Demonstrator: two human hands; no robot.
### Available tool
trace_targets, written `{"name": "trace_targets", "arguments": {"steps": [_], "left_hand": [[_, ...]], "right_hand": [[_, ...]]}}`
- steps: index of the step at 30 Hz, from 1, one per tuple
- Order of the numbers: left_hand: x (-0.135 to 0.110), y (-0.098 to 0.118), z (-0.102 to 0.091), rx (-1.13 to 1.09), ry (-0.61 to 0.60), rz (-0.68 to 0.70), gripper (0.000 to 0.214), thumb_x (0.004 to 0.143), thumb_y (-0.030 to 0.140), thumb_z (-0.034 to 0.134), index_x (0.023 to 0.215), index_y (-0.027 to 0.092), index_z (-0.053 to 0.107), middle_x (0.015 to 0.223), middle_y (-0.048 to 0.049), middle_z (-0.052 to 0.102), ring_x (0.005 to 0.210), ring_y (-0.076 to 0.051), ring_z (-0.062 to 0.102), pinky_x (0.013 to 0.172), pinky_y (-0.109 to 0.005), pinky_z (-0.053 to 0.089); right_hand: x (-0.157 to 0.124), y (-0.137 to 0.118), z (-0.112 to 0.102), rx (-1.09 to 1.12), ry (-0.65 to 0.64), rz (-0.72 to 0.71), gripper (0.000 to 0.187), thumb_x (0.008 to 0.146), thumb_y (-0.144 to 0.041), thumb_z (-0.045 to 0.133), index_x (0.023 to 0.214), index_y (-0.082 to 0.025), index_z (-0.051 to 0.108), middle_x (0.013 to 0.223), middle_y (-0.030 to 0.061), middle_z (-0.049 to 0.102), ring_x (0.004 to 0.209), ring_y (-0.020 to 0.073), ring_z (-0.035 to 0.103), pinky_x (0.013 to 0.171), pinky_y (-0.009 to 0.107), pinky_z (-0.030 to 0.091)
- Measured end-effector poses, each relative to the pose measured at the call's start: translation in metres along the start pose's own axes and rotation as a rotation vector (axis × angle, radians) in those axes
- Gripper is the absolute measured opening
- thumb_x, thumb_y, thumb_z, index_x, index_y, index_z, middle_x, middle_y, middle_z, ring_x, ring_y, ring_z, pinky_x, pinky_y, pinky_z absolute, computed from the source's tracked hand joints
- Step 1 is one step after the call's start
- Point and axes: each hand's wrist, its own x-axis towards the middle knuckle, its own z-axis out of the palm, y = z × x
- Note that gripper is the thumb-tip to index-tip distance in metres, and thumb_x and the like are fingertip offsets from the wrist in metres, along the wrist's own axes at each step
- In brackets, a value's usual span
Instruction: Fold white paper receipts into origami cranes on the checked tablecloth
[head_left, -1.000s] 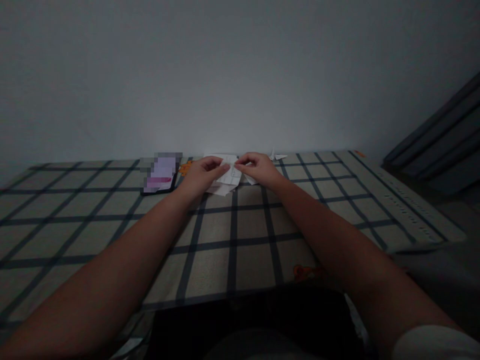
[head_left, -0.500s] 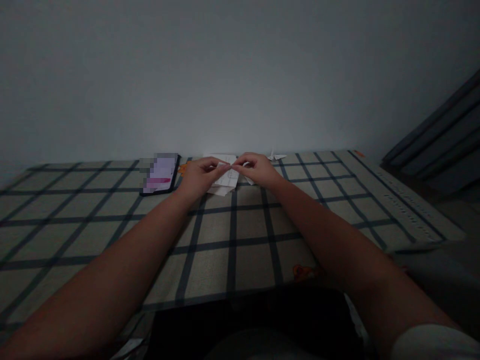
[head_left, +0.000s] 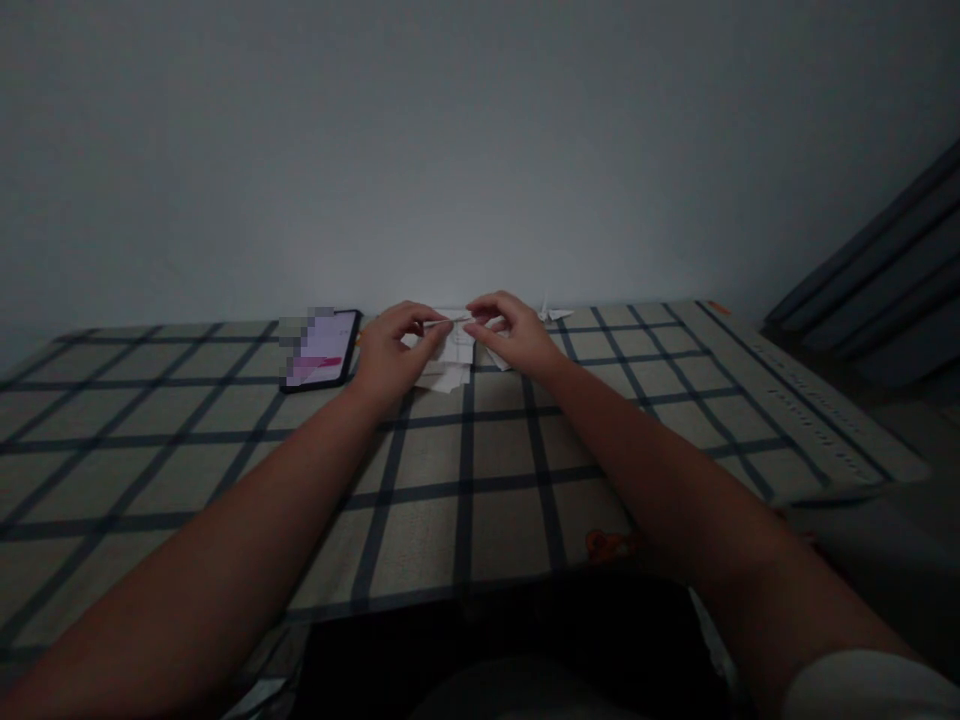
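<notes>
My left hand (head_left: 397, 345) pinches a small folded white paper (head_left: 437, 323) between thumb and fingers. The paper is tilted nearly edge-on, so only a thin strip of it shows. My right hand (head_left: 514, 330) is at the paper's right end, its thumb and forefinger parted around the tip; whether the thumb touches it is hard to make out. Beneath both hands lie white paper sheets (head_left: 444, 378) with faint printed lines. Just beyond my right hand sits a folded paper crane (head_left: 555, 313).
A phone (head_left: 324, 350) with a lit screen lies left of my hands. The checked cloth (head_left: 420, 460) covers the table, which meets a plain wall (head_left: 480, 150) at the back. A dark curtain (head_left: 885, 270) hangs at the right.
The folded paper has turned from showing its face to nearly edge-on. My right thumb and forefinger have parted from their pinch, and my hands have drawn slightly apart.
</notes>
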Motion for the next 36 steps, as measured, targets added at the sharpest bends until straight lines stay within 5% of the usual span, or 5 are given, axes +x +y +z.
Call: {"name": "trace_targets", "arguments": {"steps": [8,36], "left_hand": [[-0.004,0.007,-0.001,0.012,-0.049,-0.088,0.019,0.082,0.036,0.065,0.089,0.019,0.067,0.09,-0.0043,0.069,0.079,-0.016,0.063,0.073,-0.028,0.052],[-0.009,0.016,-0.004,0.181,-0.109,-0.02,0.027,0.086,0.04,0.061,0.1,0.02,0.073,0.096,-0.0072,0.074,0.084,-0.02,0.068,0.074,-0.03,0.054]], "right_hand": [[0.0,-0.006,0.003,-0.026,0.017,0.093,0.02,0.085,-0.038,0.064,0.089,-0.018,0.063,0.089,0.0042,0.067,0.083,0.0149,0.061,0.077,0.03,0.05],[-0.004,-0.011,0.006,-0.171,-0.072,-0.059,0.011,0.087,-0.029,0.058,0.089,-0.019,0.062,0.088,0.0038,0.066,0.079,0.014,0.059,0.076,0.031,0.05]]}}
